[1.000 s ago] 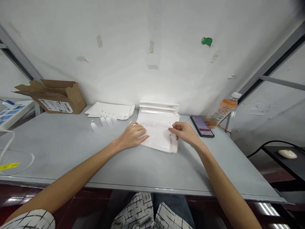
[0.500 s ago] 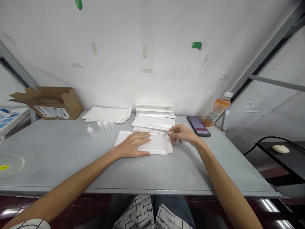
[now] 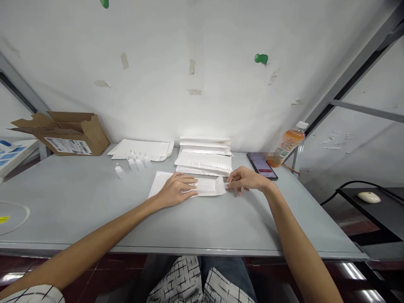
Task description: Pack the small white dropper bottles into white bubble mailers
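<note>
A white bubble mailer (image 3: 206, 189) lies crosswise before me, its right end folded up in a narrow flap. Flat on top of it rests my left hand (image 3: 177, 189), fingers stretched out and holding it against the table. At the flap end, my right hand (image 3: 244, 180) pinches a thin translucent strip (image 3: 226, 185) with a curled loop at its end; its exact kind is unclear. Just behind is a stack of white bubble mailers (image 3: 203, 162). To the left stand several small white bottles (image 3: 139, 162) with thin tips, and one more bottle (image 3: 120, 171) sits apart.
Flat white mailers (image 3: 142, 147) lie at the back beside an open cardboard box (image 3: 75, 134). A phone (image 3: 263, 168) and a drink bottle (image 3: 287, 145) are at the back right. A mouse (image 3: 368, 197) rests on a black shelf beyond the grey table (image 3: 202, 231).
My right hand has moved slightly right and down with the translucent strip, away from the mailer's surface. The mailer's right end now shows a raised flap. My left hand stays on the mailer.
</note>
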### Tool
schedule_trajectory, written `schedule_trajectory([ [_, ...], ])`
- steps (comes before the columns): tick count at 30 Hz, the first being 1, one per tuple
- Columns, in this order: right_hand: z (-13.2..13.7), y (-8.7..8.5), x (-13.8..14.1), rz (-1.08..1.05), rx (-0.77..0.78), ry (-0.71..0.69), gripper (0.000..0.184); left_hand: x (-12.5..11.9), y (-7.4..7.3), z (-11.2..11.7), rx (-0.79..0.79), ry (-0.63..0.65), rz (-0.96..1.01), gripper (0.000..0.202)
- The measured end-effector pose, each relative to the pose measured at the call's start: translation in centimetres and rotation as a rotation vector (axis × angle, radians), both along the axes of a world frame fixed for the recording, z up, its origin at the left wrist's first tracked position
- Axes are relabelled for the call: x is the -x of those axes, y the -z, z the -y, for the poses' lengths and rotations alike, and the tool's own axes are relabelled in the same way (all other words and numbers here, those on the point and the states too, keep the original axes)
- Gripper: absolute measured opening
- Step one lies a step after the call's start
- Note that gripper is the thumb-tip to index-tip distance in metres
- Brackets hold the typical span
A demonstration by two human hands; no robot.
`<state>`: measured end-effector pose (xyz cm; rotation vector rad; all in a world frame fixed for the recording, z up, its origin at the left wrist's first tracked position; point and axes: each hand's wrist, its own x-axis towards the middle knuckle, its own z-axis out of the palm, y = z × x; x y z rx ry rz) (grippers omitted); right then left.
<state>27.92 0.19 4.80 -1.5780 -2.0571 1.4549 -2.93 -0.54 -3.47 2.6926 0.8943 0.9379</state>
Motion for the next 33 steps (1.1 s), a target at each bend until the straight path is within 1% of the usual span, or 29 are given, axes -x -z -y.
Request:
schedule_trajectory([
  [4, -0.1, 0.2, 0.4, -0.024, -0.030, 0.000, 0.029, -0.1, -0.2, 0.0, 0.026, -0.027, 0.049, 0.023],
  [9, -0.1, 0.3, 0.5, -0.077, -0.103, -0.067, 0.027, 0.0, -0.4, 0.0, 0.070, -0.051, 0.063, 0.020],
  [14, 0.0, 0.1, 0.3, -0.090, -0.067, -0.069, 0.026, -0.1, -0.5, -0.1, 0.009, -0.044, 0.136, 0.020],
  [16, 0.0, 0.4, 0.8, -0.126, -0.074, -0.080, 0.026, -0.2, -0.5, -0.1, -0.019, -0.046, 0.169, 0.020],
  [19, 0.1, 1.3, 2.5, -0.195, -0.162, -0.083, 0.021, -0.3, -0.7, 0.0, -0.026, -0.039, 0.176, 0.020],
  [22, 0.2, 2.2, 4.1, -0.198, -0.253, -0.069, 0.013, -0.1, -1.2, 0.0, 0.021, -0.028, 0.123, 0.022],
  [25, 0.3, 2.7, 4.7, -0.179, -0.240, -0.052, 0.010, 0.3, -1.6, 0.0, 0.096, -0.038, -0.006, 0.032],
  [28, 0.2, 3.3, 4.9, -0.241, -0.210, -0.029, 0.015, 0.7, -1.5, -0.1, 0.125, -0.073, -0.147, 0.050],
  [30, 0.1, 3.9, 5.3, -0.288, -0.232, -0.015, 0.018, 0.9, -1.3, -0.2, 0.120, -0.085, -0.211, 0.060],
  [33, 0.0, 4.9, 6.1, -0.317, -0.312, -0.003, 0.020, 1.1, -1.1, -0.4, 0.111, -0.087, -0.242, 0.063],
])
